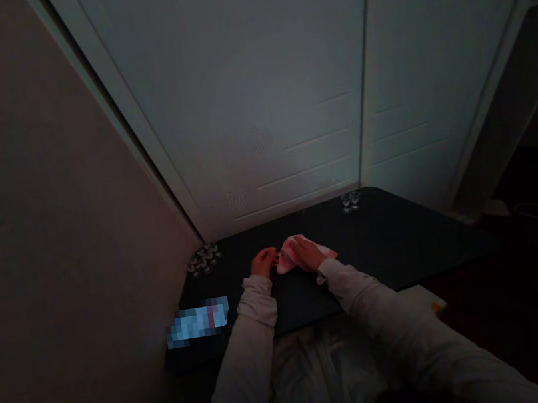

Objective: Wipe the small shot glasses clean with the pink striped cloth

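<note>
Both of my hands meet over the middle of a dark table (395,236) in dim light. My right hand (308,254) is closed on a pink cloth (285,261) that bunches under its fingers. My left hand (262,262) is pinched shut just left of the cloth, on something small that I cannot make out; a faint glint shows between the hands. A cluster of several small glasses (203,259) stands at the table's far left corner. Two more small glasses (350,201) stand at the far edge, right of centre.
A blurred-out bluish object (197,322) lies at the table's near left edge. White cabinet doors (278,92) rise behind the table and a plain wall (40,229) closes the left side. A pale flat item (422,300) lies low at the right.
</note>
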`<act>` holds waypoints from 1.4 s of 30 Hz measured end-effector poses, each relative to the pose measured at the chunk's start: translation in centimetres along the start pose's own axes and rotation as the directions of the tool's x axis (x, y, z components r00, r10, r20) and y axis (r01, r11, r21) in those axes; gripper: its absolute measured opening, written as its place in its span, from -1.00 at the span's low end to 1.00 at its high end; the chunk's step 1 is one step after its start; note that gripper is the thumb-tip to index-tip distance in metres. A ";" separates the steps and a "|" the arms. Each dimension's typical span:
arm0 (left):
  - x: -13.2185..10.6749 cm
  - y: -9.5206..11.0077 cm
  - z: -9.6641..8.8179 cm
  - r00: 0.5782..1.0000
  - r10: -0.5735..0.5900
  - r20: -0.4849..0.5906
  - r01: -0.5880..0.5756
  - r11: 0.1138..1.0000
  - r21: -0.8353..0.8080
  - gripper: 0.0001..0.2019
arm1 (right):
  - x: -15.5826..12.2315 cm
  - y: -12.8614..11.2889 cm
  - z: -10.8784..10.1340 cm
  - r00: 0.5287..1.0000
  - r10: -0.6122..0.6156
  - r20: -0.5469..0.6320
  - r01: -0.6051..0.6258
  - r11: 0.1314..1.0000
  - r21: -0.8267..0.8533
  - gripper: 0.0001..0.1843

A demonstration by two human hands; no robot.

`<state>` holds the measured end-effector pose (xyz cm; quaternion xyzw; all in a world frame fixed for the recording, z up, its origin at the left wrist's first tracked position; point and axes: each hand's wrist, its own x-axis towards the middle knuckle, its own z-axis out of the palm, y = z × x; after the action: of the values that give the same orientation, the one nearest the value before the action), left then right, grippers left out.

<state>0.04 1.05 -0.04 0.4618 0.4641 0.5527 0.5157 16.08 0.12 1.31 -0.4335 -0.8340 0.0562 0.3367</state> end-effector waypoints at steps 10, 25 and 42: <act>-0.2 0.2 0.1 1.000 -0.016 -0.022 0.016 1.000 0.018 -0.64 | 0.1 -0.9 -1.0 0.984 0.176 -0.006 -0.165 0.932 0.324 -0.69; -0.3 0.4 0.1 1.000 -0.004 -0.023 0.005 0.998 0.055 -0.63 | -0.1 -1.2 -1.0 0.973 0.204 0.103 -0.228 0.896 0.381 -0.68; -0.9 1.1 0.5 1.000 0.001 -0.024 0.001 0.996 0.086 -0.68 | -0.3 -1.2 -1.0 0.975 0.182 0.128 -0.214 0.926 0.310 -0.70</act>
<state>0.44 0.10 1.12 0.4768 0.4934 0.5378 0.4898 16.02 -1.01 2.40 -0.4513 -0.7810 0.2463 0.3547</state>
